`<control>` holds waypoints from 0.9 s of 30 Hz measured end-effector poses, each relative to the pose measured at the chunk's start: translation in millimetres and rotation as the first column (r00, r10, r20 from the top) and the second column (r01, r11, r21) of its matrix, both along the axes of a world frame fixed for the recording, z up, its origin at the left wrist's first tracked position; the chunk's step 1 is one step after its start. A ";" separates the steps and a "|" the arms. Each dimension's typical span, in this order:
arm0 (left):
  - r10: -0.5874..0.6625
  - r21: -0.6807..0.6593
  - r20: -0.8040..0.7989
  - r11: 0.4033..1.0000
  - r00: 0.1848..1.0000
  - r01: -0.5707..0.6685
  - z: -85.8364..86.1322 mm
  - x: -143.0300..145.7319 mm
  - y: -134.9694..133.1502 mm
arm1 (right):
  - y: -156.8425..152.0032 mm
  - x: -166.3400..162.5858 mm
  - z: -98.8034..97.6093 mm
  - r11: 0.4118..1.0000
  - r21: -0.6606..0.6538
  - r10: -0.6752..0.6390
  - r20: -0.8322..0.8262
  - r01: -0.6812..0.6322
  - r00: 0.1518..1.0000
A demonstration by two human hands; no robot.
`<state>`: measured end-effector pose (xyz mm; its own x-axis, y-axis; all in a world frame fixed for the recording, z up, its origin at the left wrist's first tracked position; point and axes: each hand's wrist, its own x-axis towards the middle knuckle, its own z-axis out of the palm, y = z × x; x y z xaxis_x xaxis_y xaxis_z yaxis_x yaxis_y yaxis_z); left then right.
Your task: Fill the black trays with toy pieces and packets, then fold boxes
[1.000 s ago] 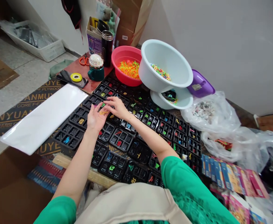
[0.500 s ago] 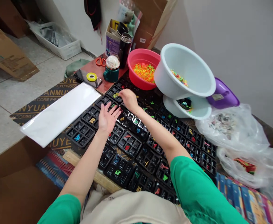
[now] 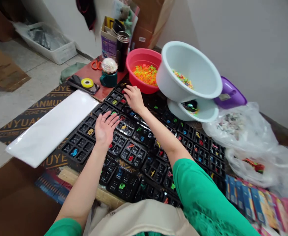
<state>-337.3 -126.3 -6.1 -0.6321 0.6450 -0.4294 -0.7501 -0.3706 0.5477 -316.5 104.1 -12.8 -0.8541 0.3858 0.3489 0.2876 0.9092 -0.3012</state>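
Observation:
My left hand (image 3: 105, 129) is held palm up over the black trays, fingers stretched out and apart. Nothing that I can make out lies on its palm. Farther back, my right hand (image 3: 134, 99) reaches palm down over the rear trays, its fingers loosely bent and spread, with no piece visible between them. A small red piece (image 3: 123, 92) lies close to its fingertips. Around both hands, compartmented black trays (image 3: 78, 148) cover the board, several with small coloured plastic pieces in them, such as a blue piece (image 3: 74, 152) and a gold piece (image 3: 90, 131).
A pink basin (image 3: 131, 75) and a stacked pale blue basin (image 3: 193, 59) hold small coloured pieces. At left lies a white plastic sheet stack (image 3: 52, 126). A teal mug (image 3: 108, 79), dark bottle (image 3: 122, 52) and yellow tape roll (image 3: 87, 82) stand behind. Plastic bags (image 3: 247, 131) sit right.
My right hand's fingers have loosened from a pinch near a yellow piece, and the hand now lies a little farther back along the trays. My left hand stays palm up. The view has shifted slightly.

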 end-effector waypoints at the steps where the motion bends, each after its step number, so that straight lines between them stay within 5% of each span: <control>1: -0.008 -0.010 0.001 1.000 1.000 0.008 0.5 0.6 -0.9 | -12.0 32.4 3.5 1.000 -0.013 0.016 -0.032 -0.016 0.999; 4: -0.029 -0.046 -0.006 0.999 1.000 0.028 3.0 2.5 -2.4 | -29.5 137.6 9.8 0.997 -0.008 -0.083 -0.133 0.083 0.988; 6: -0.024 -0.070 -0.010 0.997 1.000 0.024 4.7 3.7 -2.0 | -17.1 202.1 15.0 0.956 0.022 -0.282 -0.207 0.293 0.937; 9: 0.007 -0.097 -0.008 0.995 1.000 -0.008 7.0 5.3 -1.1 | 38.3 271.4 32.3 0.735 0.085 -0.631 -0.275 0.672 0.725; 11: 0.017 -0.108 -0.003 0.994 1.000 -0.017 7.9 6.1 -0.8 | 87.5 293.5 47.4 0.602 0.124 -0.782 -0.107 0.789 0.614; 12: 0.017 -0.111 0.000 0.994 1.000 -0.017 8.1 6.2 -0.7 | 111.1 297.8 54.1 0.581 0.132 -0.813 0.064 0.803 0.578; 15: 0.012 -0.116 0.001 0.993 1.000 -0.012 8.0 5.3 -0.3 | 164.2 291.6 63.7 0.532 0.115 -0.717 0.587 0.839 0.375; 17: 0.011 -0.124 -0.003 0.992 1.000 -0.011 7.4 4.1 -0.2 | 181.2 280.1 60.5 0.497 0.085 -0.626 0.724 0.864 0.289; 23: 0.011 -0.128 -0.014 0.992 1.000 -0.013 2.9 1.9 -0.8 | 185.6 262.3 42.5 0.508 -0.161 -0.550 0.695 0.846 0.463; 27: -0.023 -0.121 -0.012 0.992 1.000 0.021 -1.0 2.9 -0.7 | 182.7 273.9 44.8 0.462 -0.334 -0.608 0.555 0.822 0.568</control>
<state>-334.4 -127.0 -7.1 -0.6247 0.6027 -0.4965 -0.7496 -0.2848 0.5975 -42.6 286.8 32.0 -0.1865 0.9226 -0.3376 0.9263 0.0506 -0.3733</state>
